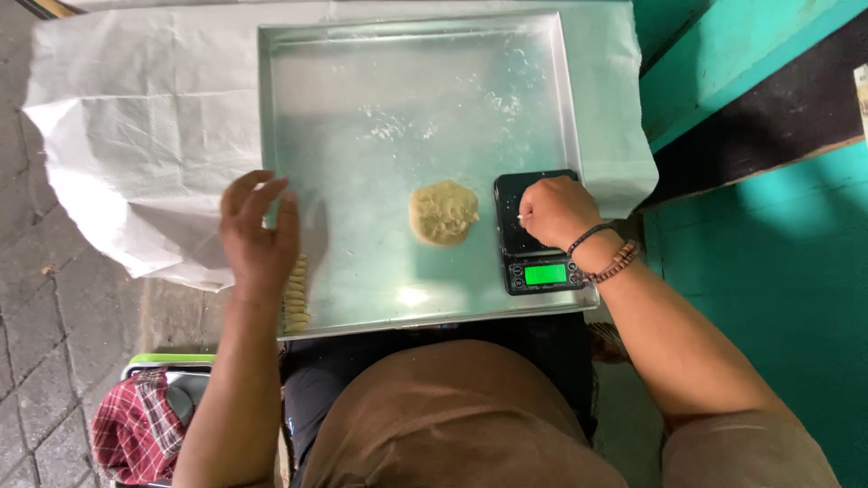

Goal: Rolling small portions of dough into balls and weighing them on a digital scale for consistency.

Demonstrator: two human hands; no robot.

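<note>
A large metal tray rests on my lap over a white sheet. A flat round lump of pale dough lies near the tray's middle right. My left hand hovers open, fingers spread, over the tray's left edge, just above a row of small dough pieces. My right hand is closed over a small black digital scale with a lit green display, pinching a small pale bit at its fingertips.
The white woven sheet drapes under the tray and off to the left. Teal painted surfaces stand at the right. A red checked cloth lies on a green-rimmed container at lower left, over paved ground.
</note>
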